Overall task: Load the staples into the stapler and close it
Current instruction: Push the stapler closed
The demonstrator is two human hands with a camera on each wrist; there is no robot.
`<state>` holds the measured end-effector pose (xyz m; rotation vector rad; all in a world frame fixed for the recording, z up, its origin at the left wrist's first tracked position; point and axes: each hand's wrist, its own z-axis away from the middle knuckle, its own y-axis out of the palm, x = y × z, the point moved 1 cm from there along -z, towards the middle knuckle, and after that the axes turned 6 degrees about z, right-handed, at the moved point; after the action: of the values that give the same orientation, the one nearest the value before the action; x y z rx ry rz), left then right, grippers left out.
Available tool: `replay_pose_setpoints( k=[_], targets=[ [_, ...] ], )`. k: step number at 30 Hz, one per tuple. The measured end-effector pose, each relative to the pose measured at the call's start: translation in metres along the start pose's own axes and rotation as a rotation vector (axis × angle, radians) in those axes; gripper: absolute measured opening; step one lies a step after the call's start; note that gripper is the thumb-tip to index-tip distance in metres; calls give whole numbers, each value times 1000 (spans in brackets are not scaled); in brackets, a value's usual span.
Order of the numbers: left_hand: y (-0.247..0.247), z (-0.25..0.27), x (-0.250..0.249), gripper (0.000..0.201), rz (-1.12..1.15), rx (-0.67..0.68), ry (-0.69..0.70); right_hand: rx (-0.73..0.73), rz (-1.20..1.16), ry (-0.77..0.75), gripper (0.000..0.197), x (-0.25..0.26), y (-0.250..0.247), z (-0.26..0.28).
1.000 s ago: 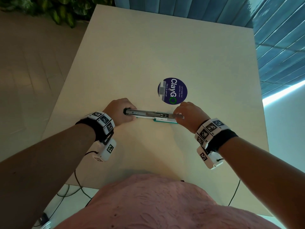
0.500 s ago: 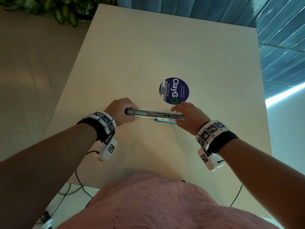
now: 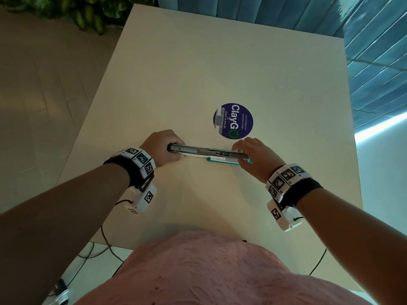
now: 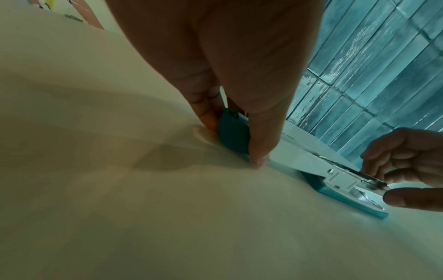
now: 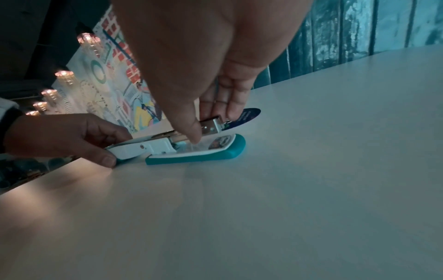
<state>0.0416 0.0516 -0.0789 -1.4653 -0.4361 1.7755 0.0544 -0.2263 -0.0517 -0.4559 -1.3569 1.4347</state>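
Left hand [image 3: 163, 148] curled round the left end of the stapler [image 3: 209, 153], thumb on the near side and fingers on the far side, pinning that end to the desk [image 3: 198, 62]. Right hand [image 3: 255, 157] pinching the tip of the metal magazine [image 5: 210, 126] at the right end, thumb near, fingers far; grip narrow, closed on the metal rail. Stapler lying across the near middle of the desk, swung open, its teal base [image 5: 196, 157] flat on the surface with the magazine raised slightly above it. No staples clearly visible in the channel; cannot tell whether loaded. Round purple sticker [image 3: 233, 121] just beyond the right hand; green plant [image 3: 88, 12] past the far left corner; blue tiled wall [image 3: 374, 51] to the right.

Likely stiff and light: rigid metal rail, hard plastic shell, sprung hinge that may snap shut. Smooth sides probably slippery, so best held at the hinge end and at the rail's edges, fingertips kept out of the gap. Staple strips brittle, apt to break if bent.
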Motion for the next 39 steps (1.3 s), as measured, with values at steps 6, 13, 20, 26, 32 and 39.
replay_pose_setpoints(
  k=[6,13,20,26,32,39],
  targets=[
    [-6,1,-5,31,-61,31,2,-21,-93,177,46,-18,11,9],
    [-23,6,4,34,-24,-16,-20,0,-95,181,39,-25,15,5],
    [-41,3,-45,32,218,-70,114,16,-115,183,41,-26,15,3],
    [0,-22,-105,30,181,14,328,16,-139,183,40,-28,15,2],
    [55,-42,-117,31,-36,164,337,25,-138,169,39,-28,17,1],
    [63,-49,-114,35,-106,238,324,13,-138,173,40,-29,16,2]
  ],
)
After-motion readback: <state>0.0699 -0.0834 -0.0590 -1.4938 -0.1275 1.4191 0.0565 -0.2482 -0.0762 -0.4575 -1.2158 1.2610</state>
